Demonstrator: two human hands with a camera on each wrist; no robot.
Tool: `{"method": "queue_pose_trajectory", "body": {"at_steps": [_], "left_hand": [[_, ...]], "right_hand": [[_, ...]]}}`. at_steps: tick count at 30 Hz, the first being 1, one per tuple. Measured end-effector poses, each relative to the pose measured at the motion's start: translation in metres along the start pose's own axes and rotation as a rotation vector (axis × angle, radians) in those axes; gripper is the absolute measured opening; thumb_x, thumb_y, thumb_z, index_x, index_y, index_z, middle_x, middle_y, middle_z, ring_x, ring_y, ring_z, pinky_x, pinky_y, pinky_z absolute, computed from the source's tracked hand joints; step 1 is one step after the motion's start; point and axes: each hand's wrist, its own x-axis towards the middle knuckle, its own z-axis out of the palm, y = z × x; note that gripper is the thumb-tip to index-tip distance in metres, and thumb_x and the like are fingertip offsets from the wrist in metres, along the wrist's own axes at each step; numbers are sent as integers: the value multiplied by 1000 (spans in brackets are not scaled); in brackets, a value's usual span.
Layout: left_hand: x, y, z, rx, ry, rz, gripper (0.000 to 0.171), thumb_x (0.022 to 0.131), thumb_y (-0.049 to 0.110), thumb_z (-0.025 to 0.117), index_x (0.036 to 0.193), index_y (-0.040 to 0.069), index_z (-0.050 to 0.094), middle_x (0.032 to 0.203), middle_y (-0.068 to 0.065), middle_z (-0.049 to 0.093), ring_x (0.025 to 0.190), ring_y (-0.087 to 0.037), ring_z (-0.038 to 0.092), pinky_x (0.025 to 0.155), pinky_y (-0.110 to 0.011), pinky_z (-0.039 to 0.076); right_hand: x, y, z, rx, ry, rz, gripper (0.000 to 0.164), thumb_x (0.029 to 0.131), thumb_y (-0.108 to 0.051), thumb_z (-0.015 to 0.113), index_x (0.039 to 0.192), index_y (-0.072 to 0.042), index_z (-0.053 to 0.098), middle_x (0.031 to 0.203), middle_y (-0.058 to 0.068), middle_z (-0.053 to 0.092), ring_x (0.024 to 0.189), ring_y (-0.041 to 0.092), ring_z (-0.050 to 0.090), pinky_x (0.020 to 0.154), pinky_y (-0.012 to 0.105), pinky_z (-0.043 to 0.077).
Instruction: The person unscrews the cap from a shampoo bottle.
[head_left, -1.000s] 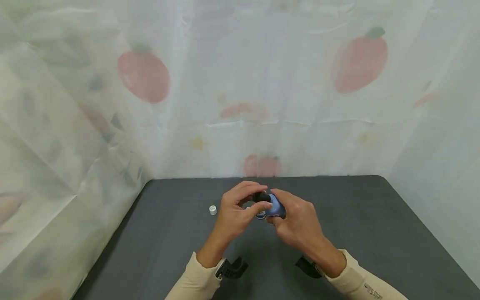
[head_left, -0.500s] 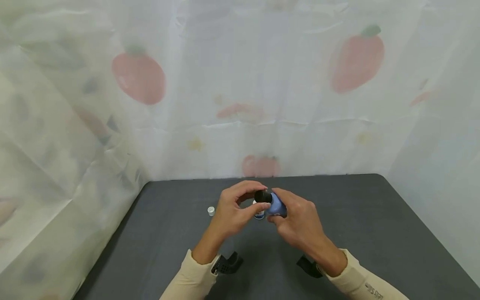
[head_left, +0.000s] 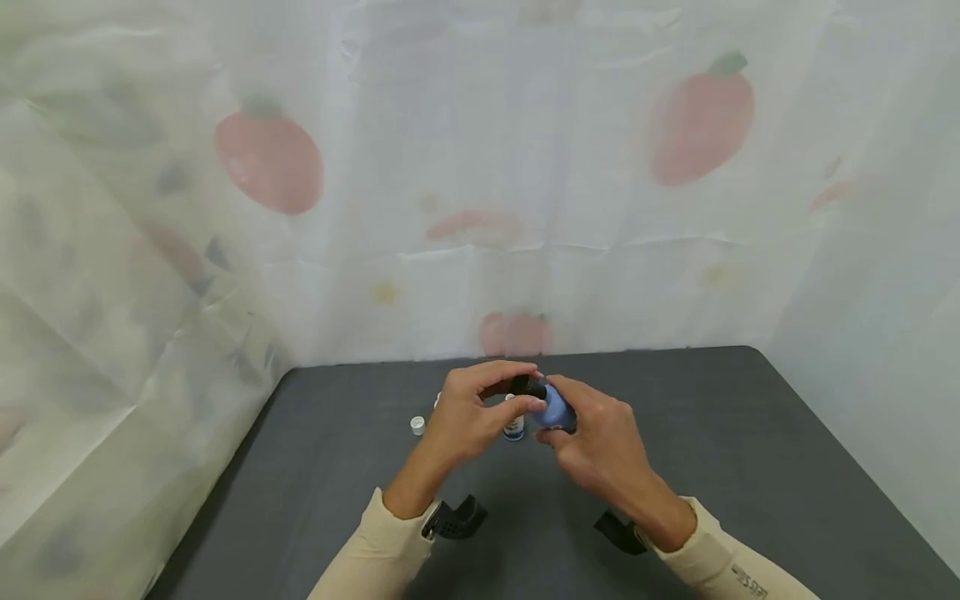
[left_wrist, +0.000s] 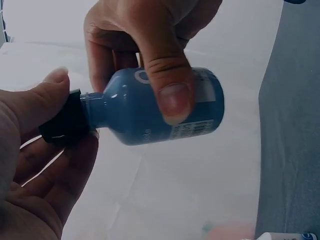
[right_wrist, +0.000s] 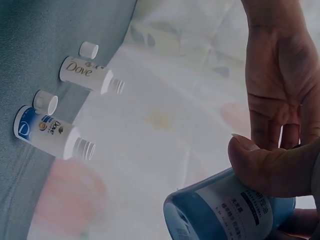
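In the head view, my left hand (head_left: 467, 417) pinches a black cap (head_left: 527, 387) between thumb and fingers. My right hand (head_left: 603, 437) grips a small blue bottle (head_left: 557, 410), thumb on one side and fingers round the other. The hands meet above the table. From the left wrist, the bottle (left_wrist: 137, 110) lies almost level, with the cap (left_wrist: 65, 122) at its mouth and part of the neck showing between cap and shoulder. A label with printed text (right_wrist: 235, 210) faces the right wrist camera.
Two white Dove bottles, one with gold lettering (right_wrist: 82, 75) and one with a blue base (right_wrist: 47, 132), stand uncapped on the dark table (head_left: 712, 467). Near them lie two white caps, one (right_wrist: 89, 50) by each bottle. A fruit-print curtain (head_left: 585, 167) hangs behind and at both sides.
The black cap has tilted slightly in my left fingers, still at the bottle's mouth. The head view has shifted a little, and more of a white bottle shows between the hands.
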Motion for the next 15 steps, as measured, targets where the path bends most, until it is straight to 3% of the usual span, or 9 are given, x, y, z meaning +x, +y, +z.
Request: {"method": "queue_pose_trajectory", "body": {"at_steps": [8,15], "left_hand": [[9,3,-4,27,9,34,32,96,6,74,128,3,73,122,-13,75,108,-23,75,96,-31,63],[14,2,-5,58,48,-29,31,95,7,75,126,4,75,119,-12,77,108,-23,76,95,-29,63]], "right_hand": [[3,4,2,23,-11,81,62,70,-9,97,126,-5,71,116,13,77,97,29,77,80,48,65],[4,8,4,55,-7,156,61,71,-11,97,126,-8,71,115,14,78,99,32,76,82,51,63]]}}
